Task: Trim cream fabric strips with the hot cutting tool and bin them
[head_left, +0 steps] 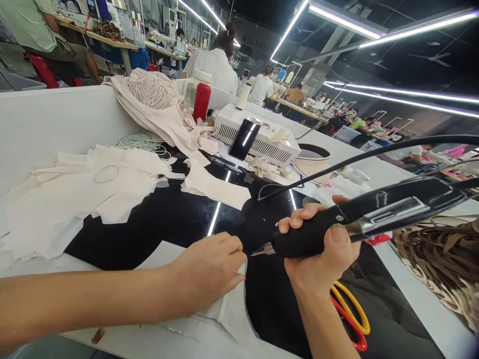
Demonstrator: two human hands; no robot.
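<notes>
My right hand [322,249] is wrapped around a black handheld tool [359,212] with a metal lever along its side and a cable at its back end. The tool's narrow pointed tip [264,250] faces left, close to the fingers of my left hand [209,271]. Those fingers are curled together in a pinch, and what they hold is hidden. Just below them, a thin cream strip [223,309] runs down over a pale fabric piece [237,324] at the table's front. A curved cream fabric piece [215,184] lies on the black surface [175,209] beyond.
A stack of cream cut pieces [93,179] lies left, near pale green cord [144,143]. Behind are a beige garment [160,109], red bottle [202,102], phone [245,139] and white vented box [258,134]. Scissors [352,314] and brown straps [441,249] are right. People sit beyond.
</notes>
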